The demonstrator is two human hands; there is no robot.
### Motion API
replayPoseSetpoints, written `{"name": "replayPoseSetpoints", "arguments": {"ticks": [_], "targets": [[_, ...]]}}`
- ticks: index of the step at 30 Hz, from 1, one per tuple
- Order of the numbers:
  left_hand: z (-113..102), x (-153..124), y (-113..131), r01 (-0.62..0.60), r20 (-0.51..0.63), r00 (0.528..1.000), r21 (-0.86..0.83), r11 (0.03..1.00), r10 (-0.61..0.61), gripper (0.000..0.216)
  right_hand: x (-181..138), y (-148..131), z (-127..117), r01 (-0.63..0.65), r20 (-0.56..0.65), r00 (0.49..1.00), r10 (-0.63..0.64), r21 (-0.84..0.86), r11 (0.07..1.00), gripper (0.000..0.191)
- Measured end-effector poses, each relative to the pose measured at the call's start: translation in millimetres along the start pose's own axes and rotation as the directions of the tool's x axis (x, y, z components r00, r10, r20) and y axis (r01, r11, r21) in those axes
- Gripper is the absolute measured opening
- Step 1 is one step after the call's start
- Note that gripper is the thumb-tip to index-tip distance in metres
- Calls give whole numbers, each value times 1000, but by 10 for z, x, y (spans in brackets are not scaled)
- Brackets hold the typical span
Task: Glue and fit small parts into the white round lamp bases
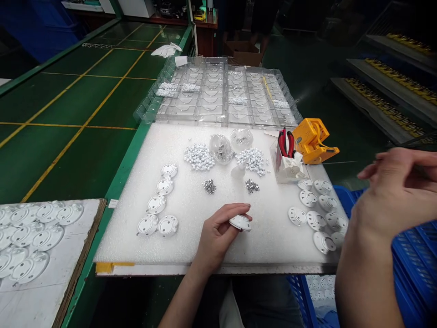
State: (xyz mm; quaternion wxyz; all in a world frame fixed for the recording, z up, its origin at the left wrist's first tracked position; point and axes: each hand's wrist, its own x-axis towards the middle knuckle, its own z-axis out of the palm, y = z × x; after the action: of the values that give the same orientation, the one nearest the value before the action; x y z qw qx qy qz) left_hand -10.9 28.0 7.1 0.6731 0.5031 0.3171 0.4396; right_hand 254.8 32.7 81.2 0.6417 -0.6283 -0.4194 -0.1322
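My left hand [218,234] is over the near middle of the white foam sheet, its thumb and fingers closed on a round white plastic disc [240,222] held tilted. Raised at the right edge, beyond the sheet, is my right hand [398,187]; its fingers are bent together and partly cut off by the frame, so anything in them is hidden. Ahead of the left hand are two piles of small silver metal parts [209,187] and two heaps of small white pieces [198,157]. Several white discs stand in a column on the left [156,204] and in a group on the right [316,220].
Behind the heaps lie clear bags [221,149] and clear compartment trays [215,98]. A clear box [290,171] with red-handled pliers stands by a yellow tape dispenser [314,141]. Blue crates [414,255] are at the right. More discs cover a board [73,246] on the left.
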Motion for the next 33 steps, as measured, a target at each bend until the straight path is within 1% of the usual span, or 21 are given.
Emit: {"name": "replayPoseSetpoints", "arguments": {"ticks": [1,3,6,9,14,17,21,28,33], "targets": [[2,-1,1,2,-4,1000,2,1000,-2,23,-38,-62,2,-21,-36,999,23,64,998,17],[7,-2,5,4,-8,1000,-2,1000,-4,23,-160,-188,42,-81,-27,996,87,160,984,25],[13,-5,17,17,-9,1000,-10,1000,-17,23,-400,-337,145,-195,102,979,176,233,953,32],[12,-9,22,25,-7,1000,-7,1000,-25,23,-587,-387,231,-248,210,958,193,276,929,32],[13,-12,16,11,-6,1000,-24,1000,-11,23,-672,-339,273,-280,288,936,204,253,926,34],[19,-11,16,15,-16,1000,-24,1000,-15,22,-682,-317,275,-287,308,929,205,251,924,34],[22,-7,15,-1,-9,1000,-31,1000,1,23,-706,-313,277,-293,321,925,202,269,917,33],[17,-7,0,6,-11,1000,-23,1000,-6,22,-711,-326,275,-299,325,920,217,228,927,35],[19,-7,5,7,-11,1000,-31,999,-7,22,-721,-304,286,-296,325,923,206,258,920,33]]}}
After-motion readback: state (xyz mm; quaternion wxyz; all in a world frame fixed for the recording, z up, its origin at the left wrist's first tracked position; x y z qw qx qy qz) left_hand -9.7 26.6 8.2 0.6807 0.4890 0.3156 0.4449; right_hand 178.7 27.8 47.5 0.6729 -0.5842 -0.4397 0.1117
